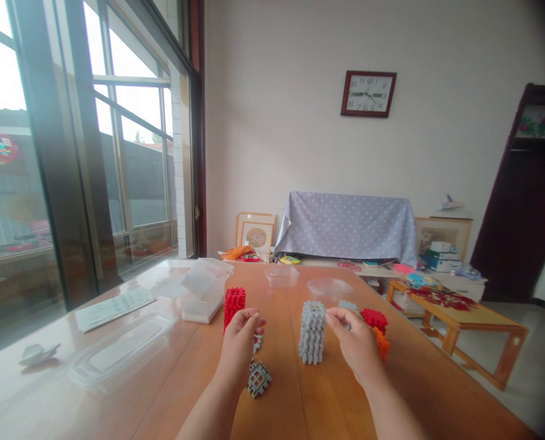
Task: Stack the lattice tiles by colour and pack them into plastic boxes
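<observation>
A tall stack of light grey interlocking blocks (312,333) stands upright on the wooden table. My right hand (357,342) is closed in a pinch, thumb and forefinger at the stack's upper right edge. To the left, my left hand (241,339) has its fingers curled together; whatever they may hold is hidden. Just behind that hand rises a stack of red blocks (234,300), partly covered by it. Below it lies a loose dark grey block (259,379), tilted. Beyond my right hand sit more red blocks (374,319) and orange blocks (380,343), partly hidden.
Clear plastic containers (202,308) and a transparent lid (123,351) are on the table's left side, near a paper booklet (115,310). Farther back are a small clear tub (282,276) and another lid (330,286). A low wooden table (476,315) stands at right.
</observation>
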Demonstrator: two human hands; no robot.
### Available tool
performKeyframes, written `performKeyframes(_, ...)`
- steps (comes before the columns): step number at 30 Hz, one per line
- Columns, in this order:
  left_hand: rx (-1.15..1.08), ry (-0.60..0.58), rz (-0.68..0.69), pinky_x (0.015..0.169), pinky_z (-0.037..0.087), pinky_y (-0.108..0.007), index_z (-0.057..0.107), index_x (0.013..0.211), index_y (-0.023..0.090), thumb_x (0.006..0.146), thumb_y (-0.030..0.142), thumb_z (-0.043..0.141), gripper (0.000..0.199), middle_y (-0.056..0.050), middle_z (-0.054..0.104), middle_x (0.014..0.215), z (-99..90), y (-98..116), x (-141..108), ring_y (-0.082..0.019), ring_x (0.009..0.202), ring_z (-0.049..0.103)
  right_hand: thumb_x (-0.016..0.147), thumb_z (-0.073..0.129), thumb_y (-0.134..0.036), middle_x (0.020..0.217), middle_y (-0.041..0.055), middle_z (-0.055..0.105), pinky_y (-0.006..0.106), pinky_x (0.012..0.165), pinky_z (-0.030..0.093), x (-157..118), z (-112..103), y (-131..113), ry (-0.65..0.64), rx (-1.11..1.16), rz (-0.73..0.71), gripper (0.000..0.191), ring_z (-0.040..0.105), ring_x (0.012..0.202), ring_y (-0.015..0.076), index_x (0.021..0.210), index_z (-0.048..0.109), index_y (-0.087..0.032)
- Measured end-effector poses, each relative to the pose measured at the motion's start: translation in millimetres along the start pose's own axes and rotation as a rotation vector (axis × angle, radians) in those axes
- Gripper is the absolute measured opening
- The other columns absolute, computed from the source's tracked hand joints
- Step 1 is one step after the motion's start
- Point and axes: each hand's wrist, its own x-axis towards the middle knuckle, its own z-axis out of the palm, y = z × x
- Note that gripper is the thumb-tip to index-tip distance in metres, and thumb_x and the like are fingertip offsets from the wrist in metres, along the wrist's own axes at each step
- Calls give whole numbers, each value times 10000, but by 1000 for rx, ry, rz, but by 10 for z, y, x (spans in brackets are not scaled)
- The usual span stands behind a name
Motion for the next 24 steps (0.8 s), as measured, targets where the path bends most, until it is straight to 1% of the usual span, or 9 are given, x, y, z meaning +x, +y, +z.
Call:
performKeyframes(3,158,36,50,609,454,-258,602,1034,177,778,539,635,445,-77,726,892,-49,-35,67,-172,688,648,838,682,-541,978,67,716,392,890,484,0,-13,-31,6,-13,29,369,638,914,245,1010,754,-223)
performKeyframes(5,266,63,74,621,463,-274,603,1031,180,780,510,608,415,-81,723,892,-101,-60,120,-196,718,662,835,684,-563,965,64,717,375,859,492,-10,-18,-66,46,-12,44,408,636,892,239,1044,741,-218)
performKeyframes(8,449,88,95,672,438,-297,629,961,210,771,393,620,264,-65,712,870,-190,-76,161,-227,770,655,877,639,-578,870,39,705,329,769,489,-62,-6,-162,118,0,18,395,615,803,209,994,722,-210)
performKeyframes(11,663,78,115,764,405,-342,648,860,243,733,282,650,132,-63,713,855,-237,-76,120,-283,878,643,918,602,-549,750,9,639,298,680,456,-166,44,-297,152,6,-65,351,555,711,184,893,696,-211)
performKeyframes(13,883,43,150,829,390,-378,645,834,247,721,261,658,115,-90,722,902,-230,-84,66,-332,985,625,940,585,-515,720,2,605,292,659,442,-256,94,-384,123,14,-115,327,531,691,179,854,679,-213)
performKeyframes(16,1169,-16,189,905,372,-428,643,833,231,709,277,681,138,-143,727,1005,-191,-112,1,-382,1093,590,964,568,-461,708,-5,574,286,637,425,-382,167,-483,22,22,-153,283,520,674,173,854,664,-219)
performKeyframes(19,1229,-37,191,930,366,-454,645,821,217,692,262,696,146,-163,723,1027,-165,-133,-13,-392,1099,590,977,560,-420,689,-20,533,274,615,407,-458,208,-555,-46,28,-177,249,497,648,159,850,647,-224)
performKeyframes(24,1258,-64,226,893,378,-436,649,785,208,716,187,646,72,-159,719,979,-150,-130,14,-359,1004,628,983,555,-389,686,-27,508,266,616,409,-479,203,-641,-84,43,-178,229,491,643,150,845,633,-223)
